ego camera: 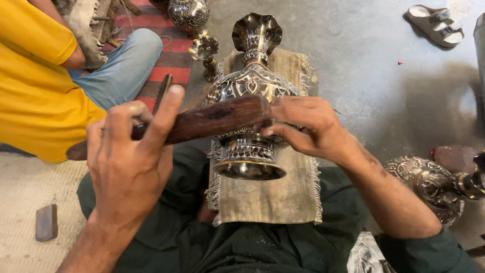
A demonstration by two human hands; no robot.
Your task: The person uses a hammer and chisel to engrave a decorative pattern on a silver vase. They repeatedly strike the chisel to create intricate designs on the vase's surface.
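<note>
Engraved metal vase [251, 86] lying on fringed cloth [273, 197] across lap, base toward camera. Wooden tool [202, 121] laid across its belly. Left hand [129, 162] gripping handle end, index finger extended; right hand [303, 126] fingers curled over head end. 2 more vases [434, 184] nearby.

Bare grey concrete floor [353, 65]. On it: red-and-dark striped woven rug [174, 50] upper left, pale woven mat [25, 202] lower left with a small dark rectangular block [46, 222], grey two-strap sandal [435, 24] top right.
</note>
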